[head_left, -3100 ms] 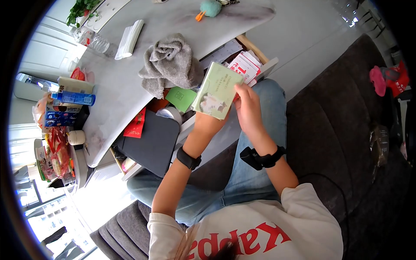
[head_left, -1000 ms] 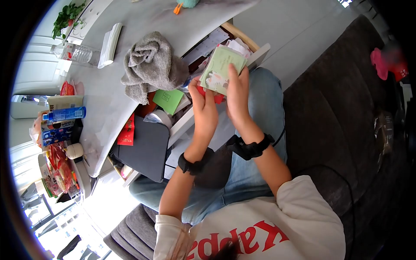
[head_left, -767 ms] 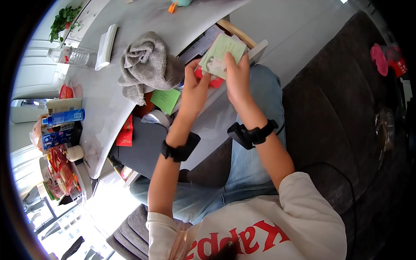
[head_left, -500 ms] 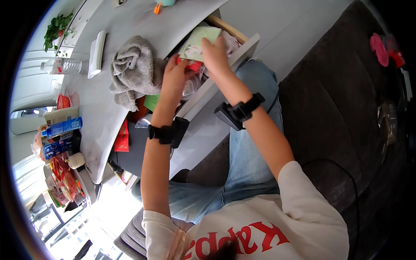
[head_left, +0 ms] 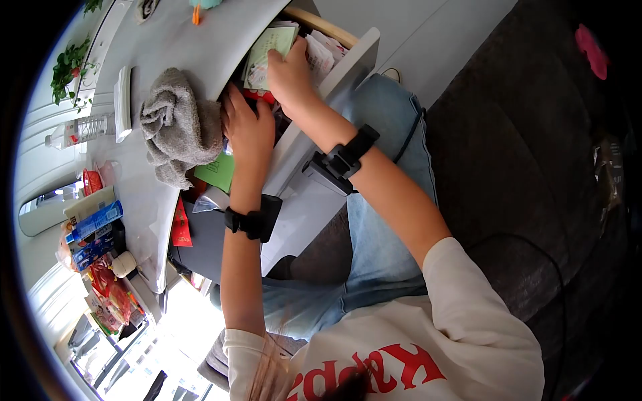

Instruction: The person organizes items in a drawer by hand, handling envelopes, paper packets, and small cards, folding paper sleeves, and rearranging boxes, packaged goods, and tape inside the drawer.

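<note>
My right hand (head_left: pixel 291 77) is closed on a light green booklet (head_left: pixel 259 63) inside the open drawer (head_left: pixel 361 60), near its far end. Under the booklet lies something red. My left hand (head_left: pixel 249 127) reaches into the drawer just left of it, fingers apart, holding nothing that I can see; its fingertips are partly hidden by the drawer's contents. White and pink papers (head_left: pixel 321 57) lie to the right of my right hand. Nearer to me, a green card (head_left: pixel 216 172) shows beside my left wrist.
A grey towel (head_left: pixel 175 127) lies at the edge of the grey table (head_left: pixel 167 40). Left of it are a white pack (head_left: pixel 123 103) and a plastic bottle (head_left: pixel 83 130). A red envelope (head_left: pixel 180 225) rests on a dark flat object (head_left: pixel 204 250). A dark sofa (head_left: pixel 508 167) is at right.
Both hands have moved up and left in view, and the booklet has gone down into the drawer. My left hand has come off it and spread its fingers. The view has shifted.
</note>
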`<action>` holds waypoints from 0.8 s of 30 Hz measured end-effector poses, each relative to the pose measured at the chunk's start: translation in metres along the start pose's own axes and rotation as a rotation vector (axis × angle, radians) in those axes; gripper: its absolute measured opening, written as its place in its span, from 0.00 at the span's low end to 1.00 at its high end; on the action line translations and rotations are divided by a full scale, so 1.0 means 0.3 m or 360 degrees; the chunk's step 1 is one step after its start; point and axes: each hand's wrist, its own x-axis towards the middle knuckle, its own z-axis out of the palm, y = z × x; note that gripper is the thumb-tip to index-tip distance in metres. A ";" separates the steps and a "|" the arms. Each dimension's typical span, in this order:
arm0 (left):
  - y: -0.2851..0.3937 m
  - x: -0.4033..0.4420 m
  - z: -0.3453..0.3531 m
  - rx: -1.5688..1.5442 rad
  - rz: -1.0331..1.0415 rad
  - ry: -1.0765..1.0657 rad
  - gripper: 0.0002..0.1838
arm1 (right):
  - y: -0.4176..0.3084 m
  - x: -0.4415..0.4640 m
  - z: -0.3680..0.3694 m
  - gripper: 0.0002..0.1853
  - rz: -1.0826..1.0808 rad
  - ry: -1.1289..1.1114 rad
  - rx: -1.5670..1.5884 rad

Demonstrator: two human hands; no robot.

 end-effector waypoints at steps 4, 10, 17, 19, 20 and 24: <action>0.009 0.017 -0.018 0.0051 -0.0078 -0.0097 0.34 | -0.016 -0.015 -0.004 0.18 0.0074 0.0052 -0.0013; -0.004 0.009 -0.059 0.0110 0.0020 -0.0171 0.33 | -0.033 -0.051 -0.032 0.18 0.0103 0.0074 0.0005; -0.056 -0.025 -0.104 0.0148 0.0264 -0.0239 0.31 | -0.022 -0.085 -0.065 0.16 0.0108 0.0088 -0.0028; -0.071 -0.026 -0.128 0.0029 0.0289 -0.0294 0.30 | -0.042 -0.092 -0.079 0.16 0.0187 0.0046 0.0137; -0.086 -0.025 -0.130 -0.0041 0.0313 -0.0308 0.30 | -0.059 -0.098 -0.081 0.16 0.0271 0.0034 0.0170; -0.123 -0.014 -0.137 -0.0172 0.0268 -0.0421 0.30 | -0.031 -0.070 0.010 0.16 0.0057 0.0022 0.0015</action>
